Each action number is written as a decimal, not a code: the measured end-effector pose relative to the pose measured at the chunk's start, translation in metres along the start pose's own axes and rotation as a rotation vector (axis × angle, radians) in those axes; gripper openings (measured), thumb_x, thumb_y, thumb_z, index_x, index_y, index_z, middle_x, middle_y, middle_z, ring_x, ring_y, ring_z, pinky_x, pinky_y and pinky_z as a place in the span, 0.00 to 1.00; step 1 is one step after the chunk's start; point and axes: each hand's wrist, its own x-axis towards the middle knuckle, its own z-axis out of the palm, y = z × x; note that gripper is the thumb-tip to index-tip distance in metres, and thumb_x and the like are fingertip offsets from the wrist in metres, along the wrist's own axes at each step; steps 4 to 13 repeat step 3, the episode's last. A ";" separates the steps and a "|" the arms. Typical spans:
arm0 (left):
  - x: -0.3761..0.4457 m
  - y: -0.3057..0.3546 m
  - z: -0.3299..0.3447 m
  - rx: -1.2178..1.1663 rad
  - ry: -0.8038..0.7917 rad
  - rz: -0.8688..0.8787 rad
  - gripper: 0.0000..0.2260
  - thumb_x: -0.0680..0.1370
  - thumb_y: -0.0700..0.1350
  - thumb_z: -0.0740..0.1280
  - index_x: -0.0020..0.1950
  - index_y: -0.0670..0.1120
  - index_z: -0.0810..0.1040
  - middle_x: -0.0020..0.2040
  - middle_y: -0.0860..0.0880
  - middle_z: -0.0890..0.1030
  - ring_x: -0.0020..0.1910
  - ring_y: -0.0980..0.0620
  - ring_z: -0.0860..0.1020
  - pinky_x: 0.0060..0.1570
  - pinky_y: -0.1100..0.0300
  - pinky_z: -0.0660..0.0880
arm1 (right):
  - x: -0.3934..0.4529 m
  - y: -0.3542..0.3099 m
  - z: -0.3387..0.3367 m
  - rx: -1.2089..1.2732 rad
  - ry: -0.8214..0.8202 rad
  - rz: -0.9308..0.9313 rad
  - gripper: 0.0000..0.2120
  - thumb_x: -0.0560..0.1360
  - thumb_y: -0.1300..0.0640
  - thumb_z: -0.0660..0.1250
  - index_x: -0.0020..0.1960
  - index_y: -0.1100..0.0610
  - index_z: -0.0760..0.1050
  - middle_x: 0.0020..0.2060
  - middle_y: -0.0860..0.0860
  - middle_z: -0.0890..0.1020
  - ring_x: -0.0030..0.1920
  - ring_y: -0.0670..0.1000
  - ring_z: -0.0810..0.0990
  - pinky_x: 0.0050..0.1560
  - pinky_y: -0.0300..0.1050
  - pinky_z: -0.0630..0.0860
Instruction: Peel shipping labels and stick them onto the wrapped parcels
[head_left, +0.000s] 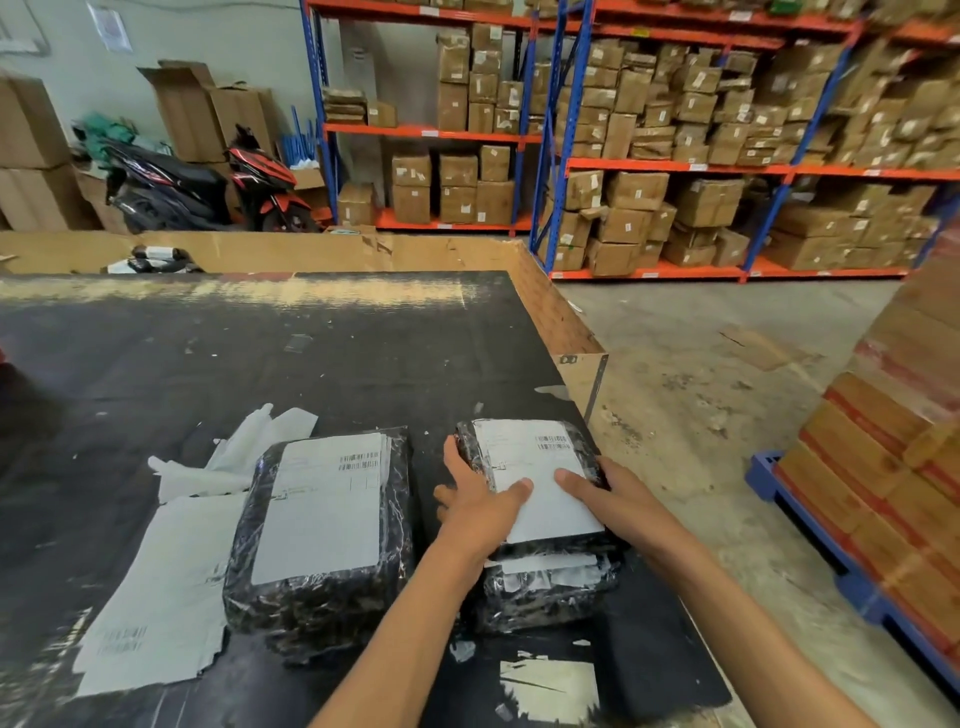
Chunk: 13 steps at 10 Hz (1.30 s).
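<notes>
Two hands press on a white shipping label (535, 478) atop a black wrapped parcel (582, 441), stacked on another parcel (545, 592) near the table's right edge. Left hand (478, 499) lies flat, fingers along the parcel's left side, thumb on the label; right hand (597, 488) rests with straight fingers on its right part. Beside them, left, sits a labelled parcel (322, 525), then loose label sheets (161, 597) and crumpled backing paper (228, 457) on the black table (208, 353).

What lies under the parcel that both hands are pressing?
Under the top parcel, pressed by the left hand and right hand, lies another wrapped parcel. Only its near edge and label strip show; the rest is covered.
</notes>
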 end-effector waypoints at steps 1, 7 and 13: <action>-0.009 0.003 0.000 0.138 0.026 0.092 0.47 0.77 0.56 0.69 0.76 0.61 0.31 0.77 0.43 0.45 0.75 0.40 0.47 0.68 0.45 0.60 | -0.004 -0.001 0.000 -0.228 0.069 -0.029 0.36 0.76 0.41 0.70 0.78 0.48 0.61 0.76 0.52 0.66 0.76 0.56 0.66 0.74 0.62 0.65; -0.028 0.032 -0.032 0.082 0.045 0.337 0.38 0.76 0.58 0.68 0.76 0.66 0.45 0.76 0.52 0.51 0.76 0.45 0.54 0.69 0.45 0.62 | -0.026 -0.031 0.008 -0.297 0.232 -0.294 0.31 0.76 0.42 0.69 0.76 0.44 0.63 0.68 0.50 0.68 0.70 0.50 0.66 0.71 0.52 0.66; -0.028 0.032 -0.032 0.082 0.045 0.337 0.38 0.76 0.58 0.68 0.76 0.66 0.45 0.76 0.52 0.51 0.76 0.45 0.54 0.69 0.45 0.62 | -0.026 -0.031 0.008 -0.297 0.232 -0.294 0.31 0.76 0.42 0.69 0.76 0.44 0.63 0.68 0.50 0.68 0.70 0.50 0.66 0.71 0.52 0.66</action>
